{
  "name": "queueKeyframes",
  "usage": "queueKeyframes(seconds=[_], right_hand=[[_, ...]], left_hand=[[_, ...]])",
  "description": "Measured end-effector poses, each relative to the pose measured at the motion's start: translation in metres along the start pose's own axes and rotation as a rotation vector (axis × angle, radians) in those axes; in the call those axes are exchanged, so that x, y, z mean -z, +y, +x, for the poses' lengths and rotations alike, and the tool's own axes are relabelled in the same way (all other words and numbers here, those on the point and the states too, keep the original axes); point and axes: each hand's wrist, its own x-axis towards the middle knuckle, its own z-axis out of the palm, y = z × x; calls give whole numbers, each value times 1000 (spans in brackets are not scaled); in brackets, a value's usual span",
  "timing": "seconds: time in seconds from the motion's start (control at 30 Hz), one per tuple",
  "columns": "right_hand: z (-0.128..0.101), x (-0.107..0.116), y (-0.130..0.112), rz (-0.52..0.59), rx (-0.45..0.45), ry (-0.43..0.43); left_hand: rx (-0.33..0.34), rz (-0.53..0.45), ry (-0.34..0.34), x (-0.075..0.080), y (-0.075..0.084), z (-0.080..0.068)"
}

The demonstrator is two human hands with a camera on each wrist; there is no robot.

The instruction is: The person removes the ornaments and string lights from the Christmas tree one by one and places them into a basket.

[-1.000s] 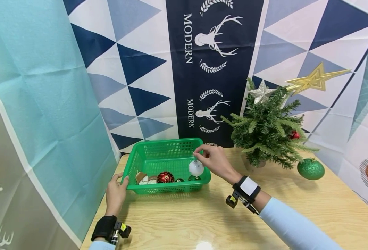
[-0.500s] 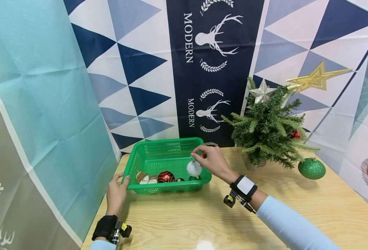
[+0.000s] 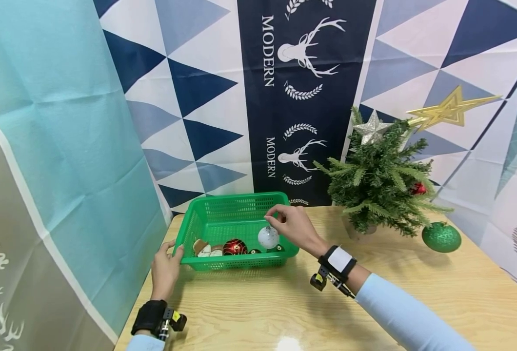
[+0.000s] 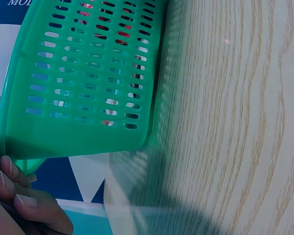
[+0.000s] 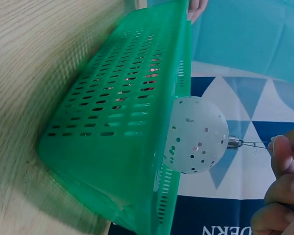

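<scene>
My right hand (image 3: 297,229) pinches the thin wire loop of a white Christmas bauble (image 3: 268,237). The bauble hangs over the right end of a green plastic basket (image 3: 241,263). In the right wrist view the bauble (image 5: 198,134) is frosted and speckled with dots, its silver cap towards the fingertips. At the basket's left end, my left hand (image 3: 165,269) grips the rim with thumb and fingers. Inside the basket lie a red bauble with gold lines (image 3: 234,247), a snowman-like ornament (image 3: 203,248) and dark green baubles (image 3: 278,248), partly hidden by the front wall.
A small potted Christmas tree (image 3: 377,180) stands right of the basket. It bears a silver star (image 3: 373,128), a gold star (image 3: 449,109), a red ornament (image 3: 418,188) and a green glitter bauble (image 3: 441,237). Patterned cloth hangs behind the wooden table (image 3: 258,307).
My right hand has drifted slightly left with the white bauble, further over the basket's inside. The left hand stays at the rim. The head view has shifted a little.
</scene>
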Motion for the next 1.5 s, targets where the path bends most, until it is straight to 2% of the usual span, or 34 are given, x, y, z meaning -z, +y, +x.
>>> queueKeyframes(seconds=[0.63,0.9,1.27,1.5], right_hand=[[6,-10,2,-7,-4,-18],[8,-13,3,-22,9,-17],[8,-18,7,-25,-17,-34],[9,-22,10,-22,-6,-26]], left_hand=[[4,-12,-8,-1,0,3],[5,10,1,0,-1,2],[13,-14,-14,-1,-2,1],[2,12,17,-3,-3,2]])
